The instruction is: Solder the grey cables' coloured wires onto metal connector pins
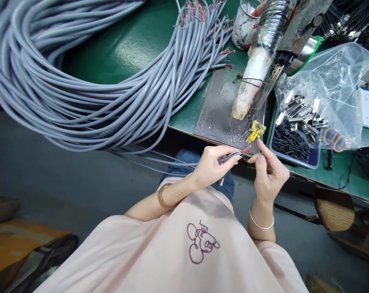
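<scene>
My left hand is closed around the end of a grey cable, with its stripped tip pointing right. Red and blue wires fan out from that tip, beside a small yellow fixture on a dark metal plate. Just right of the wire ends is my right hand, its index finger stretched toward the yellow fixture and the thumb apart from it. I see nothing clearly held there; a thin strand near its fingertips is too fine to make out.
A large bundle of grey cables covers the green table's left. Above the plate hang a foil-wrapped tube and a metal rod. On the right, a blue bin holds metal connectors and black pieces beside a plastic bag.
</scene>
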A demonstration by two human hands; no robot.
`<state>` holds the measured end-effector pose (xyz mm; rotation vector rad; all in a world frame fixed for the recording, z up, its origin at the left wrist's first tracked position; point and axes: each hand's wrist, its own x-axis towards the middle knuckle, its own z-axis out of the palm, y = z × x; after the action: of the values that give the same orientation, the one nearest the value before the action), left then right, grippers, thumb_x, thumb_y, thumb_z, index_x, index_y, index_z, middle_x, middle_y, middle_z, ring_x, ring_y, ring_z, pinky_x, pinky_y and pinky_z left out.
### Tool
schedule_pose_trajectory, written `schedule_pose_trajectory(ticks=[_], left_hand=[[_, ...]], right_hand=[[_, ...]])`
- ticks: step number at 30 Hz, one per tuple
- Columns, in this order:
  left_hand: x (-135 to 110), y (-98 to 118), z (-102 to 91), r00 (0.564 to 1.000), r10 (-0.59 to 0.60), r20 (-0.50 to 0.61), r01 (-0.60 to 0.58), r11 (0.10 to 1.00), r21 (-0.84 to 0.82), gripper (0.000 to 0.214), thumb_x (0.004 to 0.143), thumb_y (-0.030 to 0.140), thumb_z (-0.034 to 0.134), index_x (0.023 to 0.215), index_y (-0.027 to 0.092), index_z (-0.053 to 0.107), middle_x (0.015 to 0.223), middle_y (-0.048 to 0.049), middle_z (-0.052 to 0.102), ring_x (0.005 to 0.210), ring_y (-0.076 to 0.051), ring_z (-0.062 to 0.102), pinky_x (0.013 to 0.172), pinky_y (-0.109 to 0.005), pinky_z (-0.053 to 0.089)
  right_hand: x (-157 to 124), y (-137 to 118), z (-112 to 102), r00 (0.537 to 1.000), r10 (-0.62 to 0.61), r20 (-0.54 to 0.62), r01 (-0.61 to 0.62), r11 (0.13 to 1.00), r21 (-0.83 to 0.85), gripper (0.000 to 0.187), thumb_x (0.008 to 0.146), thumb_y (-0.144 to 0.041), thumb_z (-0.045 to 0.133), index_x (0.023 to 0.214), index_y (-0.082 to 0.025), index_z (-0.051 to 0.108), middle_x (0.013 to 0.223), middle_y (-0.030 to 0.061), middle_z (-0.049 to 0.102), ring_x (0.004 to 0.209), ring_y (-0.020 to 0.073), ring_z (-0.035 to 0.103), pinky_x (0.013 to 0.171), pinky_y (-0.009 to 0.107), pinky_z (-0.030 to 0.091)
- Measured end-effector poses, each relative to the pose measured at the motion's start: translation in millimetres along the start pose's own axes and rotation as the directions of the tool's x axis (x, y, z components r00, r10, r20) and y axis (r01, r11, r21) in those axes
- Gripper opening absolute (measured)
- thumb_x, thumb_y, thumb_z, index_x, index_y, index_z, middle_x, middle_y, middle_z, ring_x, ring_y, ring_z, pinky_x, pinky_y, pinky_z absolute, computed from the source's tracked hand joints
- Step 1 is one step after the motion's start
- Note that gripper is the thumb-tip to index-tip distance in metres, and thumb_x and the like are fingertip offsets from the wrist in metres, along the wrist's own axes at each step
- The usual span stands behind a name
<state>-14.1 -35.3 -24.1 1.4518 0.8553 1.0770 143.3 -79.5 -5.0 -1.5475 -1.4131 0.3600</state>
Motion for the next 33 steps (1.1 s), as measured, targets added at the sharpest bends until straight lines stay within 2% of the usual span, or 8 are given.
schedule_pose_trajectory(ticks=[4,9,15,22,25,27,30,33], left_hand=[[1.0,-3.1,-0.8,1.000,0.009,-0.018,-0.008,1.000,0.027,0.021,0.090,0.026,0.069,0.102,0.012,0.078,0.100,-0.0112,0.080,0.087,-0.019,0.075,0.080,-0.027,0.061],[1.2,-4.9,-1.7,0.995,0.085,-0.042,-0.080,0.990,0.117,0.020,0.091,0.020,0.068,0.106,0.012,0.078,0.103,-0.0108,0.080,0.090,-0.018,0.075,0.084,-0.027,0.058],[0.8,-4.4,-2.0,0.986,0.167,-0.030,-0.161,0.977,0.141,0.021,0.092,0.016,0.066,0.109,0.013,0.078,0.105,-0.0100,0.080,0.093,-0.017,0.075,0.087,-0.025,0.057],[-0.3,-4.8,-1.4,0.987,0.156,-0.043,-0.147,0.973,0.178,0.020,0.093,0.018,0.065,0.107,0.012,0.078,0.103,-0.0118,0.080,0.092,-0.019,0.076,0.086,-0.028,0.059],[-1.6,-5.4,-0.5,0.991,0.127,-0.047,-0.118,0.980,0.163,0.021,0.092,0.019,0.065,0.108,0.010,0.078,0.105,-0.0131,0.080,0.093,-0.020,0.076,0.088,-0.029,0.058],[-1.2,-4.8,-0.5,0.996,0.073,-0.057,-0.067,0.993,0.101,0.021,0.091,0.020,0.067,0.106,0.010,0.078,0.104,-0.0130,0.080,0.093,-0.019,0.075,0.088,-0.028,0.057],[2.0,-1.5,-2.8,0.992,-0.129,-0.003,0.127,0.980,-0.156,0.025,0.087,0.027,0.072,0.103,0.009,0.078,0.089,-0.0095,0.079,0.075,-0.014,0.071,0.072,-0.024,0.057],[6.1,3.2,-6.7,0.939,-0.305,0.158,0.343,0.860,-0.379,0.037,0.084,0.035,0.077,0.111,0.010,0.075,0.068,-0.0005,0.068,0.050,-0.006,0.054,0.049,-0.018,0.046]], right_hand=[[-2.1,-1.7,-0.7,0.983,-0.181,0.028,0.183,0.961,-0.208,0.034,0.094,-0.026,0.064,0.127,-0.032,0.069,0.072,-0.0033,0.066,0.054,0.0093,0.051,0.056,0.025,0.043],[-2.6,-1.1,1.5,0.935,-0.353,0.016,0.336,0.873,-0.354,0.042,0.090,-0.017,0.069,0.130,-0.032,0.066,0.078,-0.0026,0.072,0.058,0.0087,0.060,0.061,0.023,0.048],[1.0,-2.7,2.9,0.905,-0.426,0.015,0.388,0.808,-0.442,0.033,0.088,-0.014,0.072,0.119,-0.027,0.070,0.085,-0.0013,0.077,0.064,0.0085,0.066,0.063,0.021,0.048],[2.7,-4.4,1.8,0.884,-0.457,0.097,0.438,0.737,-0.516,0.041,0.088,-0.014,0.072,0.127,-0.025,0.068,0.079,-0.0020,0.075,0.058,0.0081,0.061,0.059,0.024,0.043],[2.4,-6.6,2.5,0.904,-0.425,0.048,0.401,0.804,-0.439,0.027,0.087,-0.014,0.073,0.113,-0.025,0.072,0.079,-0.0023,0.075,0.058,0.0076,0.062,0.059,0.023,0.045],[1.8,-8.3,3.5,0.937,-0.348,0.000,0.324,0.873,-0.364,0.014,0.088,-0.016,0.073,0.098,-0.024,0.073,0.076,-0.0029,0.073,0.059,0.0073,0.062,0.059,0.021,0.046],[0.4,-9.8,3.7,0.991,-0.132,-0.032,0.121,0.966,-0.227,0.003,0.090,-0.024,0.071,0.088,-0.022,0.069,0.073,-0.0029,0.069,0.056,0.0076,0.059,0.056,0.021,0.046],[0.6,-10.1,2.1,0.996,0.082,0.041,-0.081,0.996,-0.028,0.012,0.091,-0.032,0.069,0.086,-0.021,0.067,0.070,-0.0029,0.065,0.054,0.0082,0.057,0.051,0.021,0.044]])
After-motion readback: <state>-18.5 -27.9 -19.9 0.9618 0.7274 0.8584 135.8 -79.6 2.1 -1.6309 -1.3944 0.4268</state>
